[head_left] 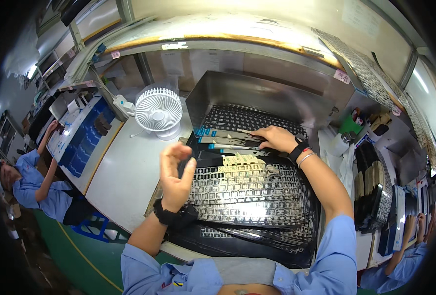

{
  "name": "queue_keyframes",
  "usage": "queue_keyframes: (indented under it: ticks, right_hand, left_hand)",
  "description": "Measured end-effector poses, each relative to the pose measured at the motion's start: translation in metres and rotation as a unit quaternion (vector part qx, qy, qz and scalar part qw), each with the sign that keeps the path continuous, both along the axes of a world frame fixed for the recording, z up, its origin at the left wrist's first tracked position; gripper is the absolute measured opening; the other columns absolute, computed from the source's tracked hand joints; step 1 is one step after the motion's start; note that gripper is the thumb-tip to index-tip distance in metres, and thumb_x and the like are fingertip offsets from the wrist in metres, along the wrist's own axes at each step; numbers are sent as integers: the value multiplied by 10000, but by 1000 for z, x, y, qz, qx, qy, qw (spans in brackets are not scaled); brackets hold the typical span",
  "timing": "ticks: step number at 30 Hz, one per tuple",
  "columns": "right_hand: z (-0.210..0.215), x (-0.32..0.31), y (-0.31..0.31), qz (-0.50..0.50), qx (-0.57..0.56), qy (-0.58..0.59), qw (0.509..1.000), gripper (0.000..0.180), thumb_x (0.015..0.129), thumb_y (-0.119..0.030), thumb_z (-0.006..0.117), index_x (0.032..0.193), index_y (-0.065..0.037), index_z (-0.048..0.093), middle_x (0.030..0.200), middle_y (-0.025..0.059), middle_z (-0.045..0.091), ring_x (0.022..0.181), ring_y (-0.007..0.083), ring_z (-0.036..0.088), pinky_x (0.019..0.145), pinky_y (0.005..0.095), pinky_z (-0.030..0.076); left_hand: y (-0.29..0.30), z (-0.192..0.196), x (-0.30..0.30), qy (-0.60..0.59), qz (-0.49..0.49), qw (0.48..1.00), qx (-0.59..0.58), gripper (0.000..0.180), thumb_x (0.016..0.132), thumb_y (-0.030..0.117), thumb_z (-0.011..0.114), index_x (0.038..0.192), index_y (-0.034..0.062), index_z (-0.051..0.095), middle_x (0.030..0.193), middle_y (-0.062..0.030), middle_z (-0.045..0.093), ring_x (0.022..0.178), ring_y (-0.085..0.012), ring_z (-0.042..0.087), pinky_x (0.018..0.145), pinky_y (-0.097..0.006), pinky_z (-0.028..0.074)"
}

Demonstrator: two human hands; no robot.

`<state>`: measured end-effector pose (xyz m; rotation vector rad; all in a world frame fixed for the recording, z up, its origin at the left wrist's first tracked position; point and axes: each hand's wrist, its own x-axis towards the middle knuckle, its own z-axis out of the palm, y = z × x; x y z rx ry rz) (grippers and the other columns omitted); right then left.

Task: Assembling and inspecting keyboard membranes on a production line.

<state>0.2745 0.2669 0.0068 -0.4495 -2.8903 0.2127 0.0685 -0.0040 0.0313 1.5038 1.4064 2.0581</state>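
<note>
My right hand (278,139) reaches over a fanned pile of thin grey strips with blue ends (227,134), thumb and fingers closed at the right end of one strip. My left hand (175,173) is raised left of the pile, thumb and fingers apart, holding nothing. Below the strips lies a stack of thin metal keyboard-shaped plates (247,194) full of square holes. A pale yellow perforated sheet (242,160) sits at the stack's upper edge. More black perforated plates (247,117) lie behind the strips.
An upright metal sheet (267,96) walls the back of the black work surface. A white fan (158,114) stands at left on the white table (124,172). Stacked plates (375,182) and a green container (350,125) are at right. Co-workers (43,182) sit on both sides.
</note>
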Motion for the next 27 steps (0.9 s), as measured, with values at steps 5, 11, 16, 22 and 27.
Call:
queue_keyframes:
  ticks: [5,11,16,22,27]
  right_hand:
    - [0,0,24,-74,-60,3,995,335,801,-320,620,1054,-102,645,959,124,658,872,300,624,768,398,496]
    - [-9,-28,-3,-73,94,18,993,433,780,-438,622,1008,-71,649,967,109,651,886,290,620,763,389,498]
    - [-13,-35,0,-50,121,5,991,410,796,-341,605,1109,-76,601,961,122,647,849,283,623,738,389,502]
    - [-9,-43,3,-88,247,86,961,200,762,-130,548,950,-67,579,758,89,627,700,255,616,604,359,501]
    - [109,-25,-21,-180,106,148,967,156,825,-106,536,949,-47,610,890,192,630,786,336,628,650,403,500]
  left_hand:
    - [-21,-6,1,379,-127,864,-308,641,825,338,641,1329,49,369,1362,-273,320,1295,-446,255,1068,-498,191]
    - [-27,-16,15,393,-164,858,-287,664,822,375,634,1354,85,361,1421,-267,231,1343,-439,153,1083,-535,71]
    - [-32,18,-13,249,-40,959,-131,556,770,114,662,1261,-2,428,1345,-197,400,1280,-316,356,1056,-394,265]
    - [-26,11,-45,31,65,997,13,420,833,42,573,1220,-22,422,1198,-145,502,1133,-214,472,988,-354,341]
    - [-24,9,-47,-54,14,998,20,452,855,4,522,1270,3,346,1137,-116,508,1071,-184,491,958,-335,367]
